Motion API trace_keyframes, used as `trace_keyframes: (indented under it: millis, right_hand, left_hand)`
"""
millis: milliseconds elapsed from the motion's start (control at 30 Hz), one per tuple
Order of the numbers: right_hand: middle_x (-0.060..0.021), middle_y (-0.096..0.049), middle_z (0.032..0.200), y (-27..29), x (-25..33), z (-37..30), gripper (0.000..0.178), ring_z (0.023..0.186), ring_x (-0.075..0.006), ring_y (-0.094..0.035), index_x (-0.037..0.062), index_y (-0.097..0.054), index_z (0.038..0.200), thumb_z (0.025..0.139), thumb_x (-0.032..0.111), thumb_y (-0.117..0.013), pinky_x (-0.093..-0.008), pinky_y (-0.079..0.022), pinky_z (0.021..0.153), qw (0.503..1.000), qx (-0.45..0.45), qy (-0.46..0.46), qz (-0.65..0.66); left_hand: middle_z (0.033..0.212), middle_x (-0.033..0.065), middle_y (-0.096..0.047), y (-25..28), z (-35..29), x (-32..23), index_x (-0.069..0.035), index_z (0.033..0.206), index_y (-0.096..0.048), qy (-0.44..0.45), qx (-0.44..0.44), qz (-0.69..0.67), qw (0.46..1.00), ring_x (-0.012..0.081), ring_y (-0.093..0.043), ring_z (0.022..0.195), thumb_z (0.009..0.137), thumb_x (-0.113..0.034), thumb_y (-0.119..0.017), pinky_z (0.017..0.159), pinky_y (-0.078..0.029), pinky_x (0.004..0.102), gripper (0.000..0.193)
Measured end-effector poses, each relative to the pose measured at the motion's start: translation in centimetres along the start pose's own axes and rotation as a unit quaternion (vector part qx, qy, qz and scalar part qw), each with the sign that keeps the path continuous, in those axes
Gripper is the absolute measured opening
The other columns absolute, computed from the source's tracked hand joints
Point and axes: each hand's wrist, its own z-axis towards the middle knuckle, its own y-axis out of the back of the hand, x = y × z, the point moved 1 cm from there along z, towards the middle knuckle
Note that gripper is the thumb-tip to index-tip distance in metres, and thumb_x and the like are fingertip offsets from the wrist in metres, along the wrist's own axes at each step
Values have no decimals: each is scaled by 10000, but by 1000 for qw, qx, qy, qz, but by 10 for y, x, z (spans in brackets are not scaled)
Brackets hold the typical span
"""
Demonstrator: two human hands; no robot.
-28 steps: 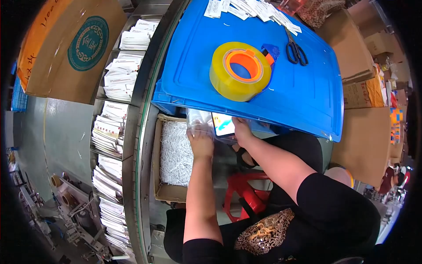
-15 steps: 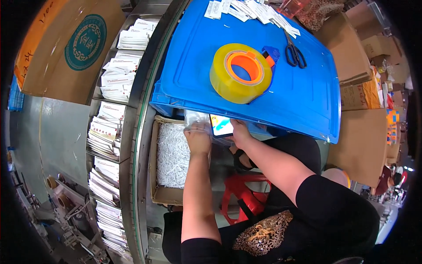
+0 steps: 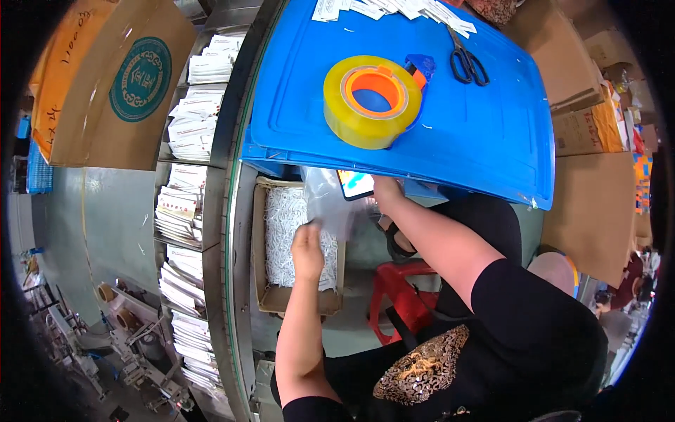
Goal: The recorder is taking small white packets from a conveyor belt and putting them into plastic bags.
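My left hand [image 3: 307, 252] is closed with its fingertips at the lower edge of a clear plastic bag [image 3: 329, 204], which hangs stretched up toward the blue bin's edge. Just under that edge, my right hand [image 3: 386, 193] grips the right side of a phone [image 3: 356, 186] with a lit, colourful screen. The lid's rim hides most of the right fingers and the phone's upper part. Below the left hand stands a cardboard box [image 3: 270, 299] of thin white pieces. On the blue lid [image 3: 478, 133] lies a large roll of yellowish tape [image 3: 358, 126] with an orange core.
Black scissors [image 3: 467, 62] and a blue tape cutter [image 3: 424, 67] lie on the lid, with white paper slips [image 3: 394, 8] at its far edge. Metal trays of white packets [image 3: 181, 204] line the left. A red stool [image 3: 401, 292] stands beneath; cardboard boxes [image 3: 590, 211] stand right.
My left hand has moved down and toward me, away from the phone, drawing the plastic bag out longer. My right hand stays by the phone. The whole view has shifted slightly.
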Motion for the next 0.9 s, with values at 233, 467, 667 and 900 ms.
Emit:
trace_keyframes:
  millis: [233,467,667,900]
  right_hand:
    - [-119,-582,1065,9,16,-9,308,899,-267,-572,117,-507,1154,862,216,-499,-383,-468,779,981,40,-5,-187]
    - [-166,-539,1125,4,-12,4,338,969,-353,-529,81,-560,1096,816,270,-542,-441,-431,831,982,-119,136,-50]
    - [-157,-458,1227,15,20,-54,426,1136,-359,-387,116,-534,1154,763,271,-601,-453,-272,981,923,-146,285,-212]
    - [-149,-346,1349,21,41,-40,564,1234,-376,-292,189,-417,1299,799,420,-538,-478,-188,1029,898,-59,272,-341]
  left_hand:
    - [858,49,-524,121,-116,-96,-89,883,-489,-31,-240,-320,916,168,-520,839,911,-339,-413,770,-440,364,263]
    - [837,60,-538,160,-205,-121,-54,837,-500,-223,-462,-61,856,144,-482,725,940,-286,-359,643,-413,279,290]
    - [890,54,-531,124,-169,-56,-25,961,-527,-117,-410,-81,901,136,-471,816,925,-136,-452,755,-398,276,139]
    - [800,88,-540,149,-155,-56,-27,803,-455,-144,-419,-307,842,196,-527,805,817,-15,-422,886,-431,384,37]
